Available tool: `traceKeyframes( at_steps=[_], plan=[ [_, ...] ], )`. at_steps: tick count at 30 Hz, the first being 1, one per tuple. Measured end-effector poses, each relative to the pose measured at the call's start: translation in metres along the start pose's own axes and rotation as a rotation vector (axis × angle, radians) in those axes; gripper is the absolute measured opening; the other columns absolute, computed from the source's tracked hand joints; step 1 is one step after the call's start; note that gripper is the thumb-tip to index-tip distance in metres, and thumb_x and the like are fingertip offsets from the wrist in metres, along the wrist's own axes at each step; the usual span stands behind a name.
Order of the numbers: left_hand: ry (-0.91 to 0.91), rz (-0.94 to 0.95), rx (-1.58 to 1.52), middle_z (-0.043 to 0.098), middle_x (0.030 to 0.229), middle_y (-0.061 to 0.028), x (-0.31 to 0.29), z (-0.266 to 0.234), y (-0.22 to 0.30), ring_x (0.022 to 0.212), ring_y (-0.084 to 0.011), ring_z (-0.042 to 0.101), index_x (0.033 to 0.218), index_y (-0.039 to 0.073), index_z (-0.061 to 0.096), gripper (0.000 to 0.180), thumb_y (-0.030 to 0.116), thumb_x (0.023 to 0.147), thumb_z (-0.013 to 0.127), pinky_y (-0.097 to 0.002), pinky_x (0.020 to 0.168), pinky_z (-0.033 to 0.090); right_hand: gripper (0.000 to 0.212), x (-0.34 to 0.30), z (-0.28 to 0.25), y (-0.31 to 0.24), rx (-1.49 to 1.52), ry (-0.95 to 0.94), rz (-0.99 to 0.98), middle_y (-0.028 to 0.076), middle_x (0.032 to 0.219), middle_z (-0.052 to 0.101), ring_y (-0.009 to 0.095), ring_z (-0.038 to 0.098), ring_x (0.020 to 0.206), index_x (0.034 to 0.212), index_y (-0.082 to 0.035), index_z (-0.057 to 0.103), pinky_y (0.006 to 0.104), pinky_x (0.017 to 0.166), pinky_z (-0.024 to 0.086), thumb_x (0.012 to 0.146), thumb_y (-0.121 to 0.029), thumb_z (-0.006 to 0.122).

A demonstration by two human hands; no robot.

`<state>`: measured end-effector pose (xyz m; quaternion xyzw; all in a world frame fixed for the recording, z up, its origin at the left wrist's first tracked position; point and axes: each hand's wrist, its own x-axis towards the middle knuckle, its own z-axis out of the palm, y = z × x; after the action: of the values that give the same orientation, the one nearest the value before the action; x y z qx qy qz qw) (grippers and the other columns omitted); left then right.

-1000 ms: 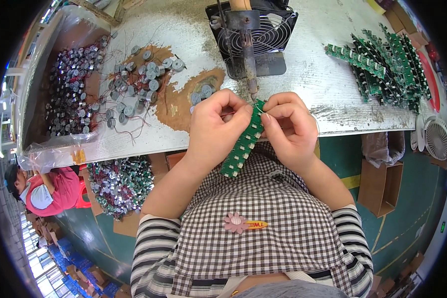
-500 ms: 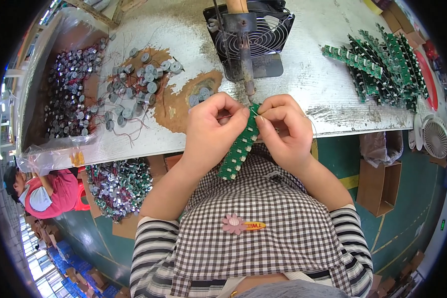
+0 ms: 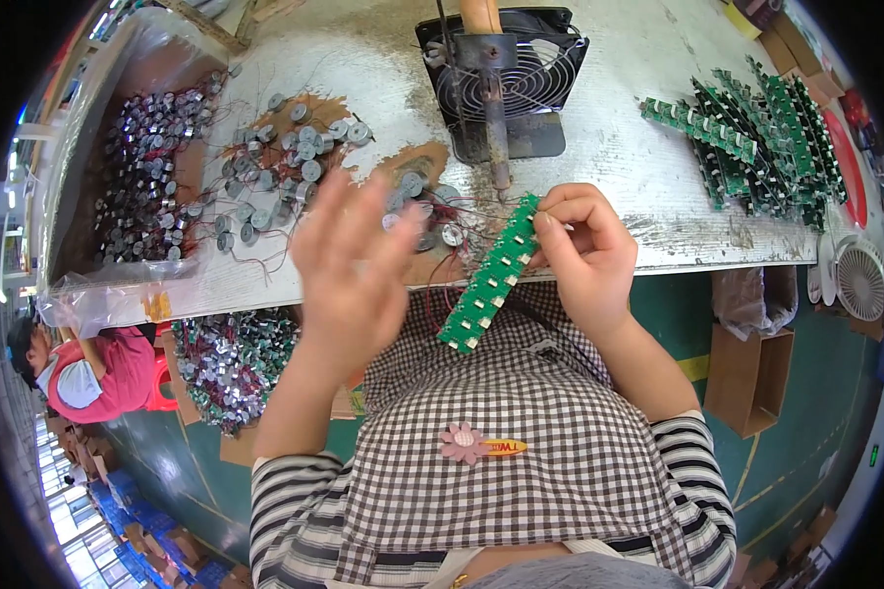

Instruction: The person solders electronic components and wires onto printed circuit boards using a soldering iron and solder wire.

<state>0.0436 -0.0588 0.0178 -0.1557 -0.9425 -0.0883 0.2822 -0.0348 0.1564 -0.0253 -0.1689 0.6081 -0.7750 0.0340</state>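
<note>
Worktop (image 3: 648, 59), one fan (image 3: 532, 86), right grip (image 3: 596, 257) pinching one circuit strip (image 3: 489, 282), left grip (image 3: 352, 270) (blurred) spread

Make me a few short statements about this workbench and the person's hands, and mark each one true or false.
1. The right hand holds a green circuit board strip. True.
2. Both hands grip the strip. False: the left hand, blurred, is apart from it with its fingers spread.
3. A black fan stands behind the soldering iron. True.
4. The only green strip here is the one in hand. False: a pile of more strips lies at the bench's right end.
5. The open box on the left holds many small round metal parts. True.
</note>
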Motion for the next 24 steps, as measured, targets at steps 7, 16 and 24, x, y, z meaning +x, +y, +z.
traceKeyframes(
  at_steps=[7,16,24],
  plan=[
    [0.144,-0.096,-0.809,0.067,0.098,-0.0102,-0.034,0.005,0.007,0.088,-0.024,0.063,0.097,0.003,0.068,0.024,-0.001,0.075,0.063,-0.0323,0.072,0.048,0.008,-0.017,0.011,-0.015,-0.077,-0.028,0.137,0.009,0.094,0.057,0.008,0.058,0.07,0.088,0.002,0.053,0.0199,0.055,0.052,0.085,0.004,0.06],
    [0.491,-0.852,-1.697,0.064,0.086,-0.0056,-0.021,-0.009,0.012,0.072,-0.0122,0.059,0.098,-0.001,0.059,0.015,0.012,0.094,0.054,-0.0257,0.066,0.048,0.02,-0.011,0.062,-0.053,-0.744,-0.321,-0.794,0.019,0.074,0.062,0.026,0.059,0.054,0.095,0.009,0.059,0.0327,0.047,0.048,0.077,0.001,0.063],
    [0.384,-0.978,-1.681,0.055,0.078,0.0019,-0.019,-0.025,0.009,0.068,-0.0049,0.048,0.097,0.003,0.057,0.017,0.018,0.095,0.049,-0.021,0.06,0.04,0.007,0.0,0.097,-0.035,-0.553,-0.333,-0.713,0.01,0.062,0.055,0.025,0.055,0.047,0.089,0.005,0.057,0.0341,0.043,0.043,0.084,0.001,0.061]
  ],
)
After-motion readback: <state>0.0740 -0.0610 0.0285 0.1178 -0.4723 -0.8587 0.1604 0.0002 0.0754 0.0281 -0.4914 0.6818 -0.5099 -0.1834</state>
